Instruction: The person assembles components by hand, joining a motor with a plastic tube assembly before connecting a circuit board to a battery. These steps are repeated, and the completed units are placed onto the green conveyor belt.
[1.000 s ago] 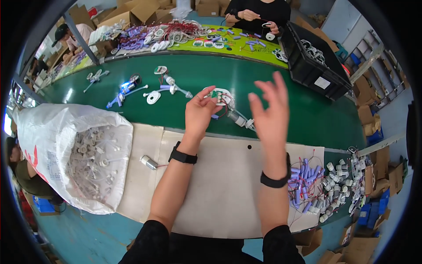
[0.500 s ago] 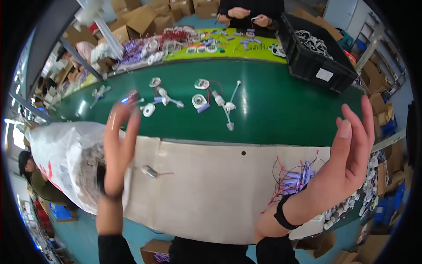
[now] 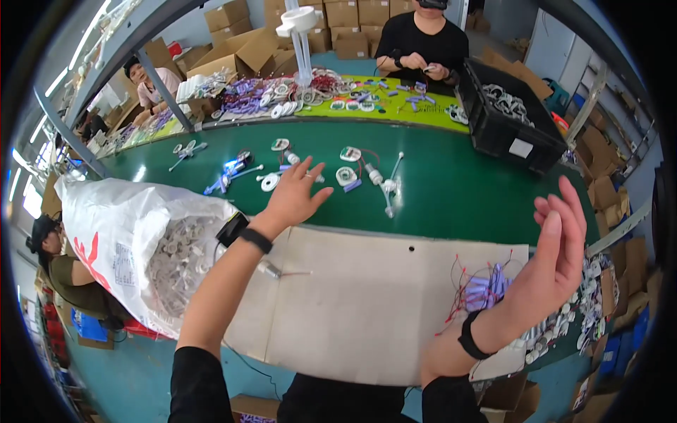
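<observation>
The left hand (image 3: 293, 197), spread and empty, partly hides a white-and-purple wired assembly (image 3: 291, 158), upper centre; the right hand (image 3: 553, 257) half-open, visibly empty. Red-printed white plastic sack (image 3: 130, 222), left; white-labelled black crate (image 3: 490, 130), upper right.

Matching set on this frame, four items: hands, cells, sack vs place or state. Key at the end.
Column one
1. left hand
2. white sack
3. right hand
4. purple cylindrical cells

Column two
A. heaped on the beige mat
B. raised at the right of the picture, fingers pointing up
C. fingers spread, seen against the green work surface
D. mouth open, full of white and clear plastic parts

Pairs: 1-C, 2-D, 3-B, 4-A
</observation>
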`<action>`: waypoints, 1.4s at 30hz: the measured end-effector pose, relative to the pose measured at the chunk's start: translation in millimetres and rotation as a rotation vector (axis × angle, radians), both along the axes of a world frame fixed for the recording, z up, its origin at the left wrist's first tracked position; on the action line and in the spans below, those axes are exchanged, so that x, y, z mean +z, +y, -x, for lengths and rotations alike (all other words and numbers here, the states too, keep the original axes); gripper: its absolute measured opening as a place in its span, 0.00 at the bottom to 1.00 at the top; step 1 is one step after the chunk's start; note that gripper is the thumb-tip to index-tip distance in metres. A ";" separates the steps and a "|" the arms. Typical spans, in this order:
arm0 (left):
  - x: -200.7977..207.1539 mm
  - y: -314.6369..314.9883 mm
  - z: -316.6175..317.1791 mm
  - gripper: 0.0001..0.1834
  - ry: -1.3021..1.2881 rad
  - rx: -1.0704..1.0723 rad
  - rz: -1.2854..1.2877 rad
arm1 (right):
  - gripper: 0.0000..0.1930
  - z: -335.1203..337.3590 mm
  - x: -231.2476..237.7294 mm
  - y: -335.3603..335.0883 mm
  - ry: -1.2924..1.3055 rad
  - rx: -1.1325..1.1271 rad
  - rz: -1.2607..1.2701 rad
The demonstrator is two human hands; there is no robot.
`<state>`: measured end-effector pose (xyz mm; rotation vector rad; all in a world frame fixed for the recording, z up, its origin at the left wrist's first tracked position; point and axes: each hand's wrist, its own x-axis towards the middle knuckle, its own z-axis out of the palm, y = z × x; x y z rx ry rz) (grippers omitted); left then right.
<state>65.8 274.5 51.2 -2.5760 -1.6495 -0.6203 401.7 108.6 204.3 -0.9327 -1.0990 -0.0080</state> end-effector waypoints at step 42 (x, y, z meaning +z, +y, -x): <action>-41.5 128.0 -34.1 0.51 0.460 0.237 0.257 | 0.15 -36.7 -17.7 12.6 -0.019 0.140 0.064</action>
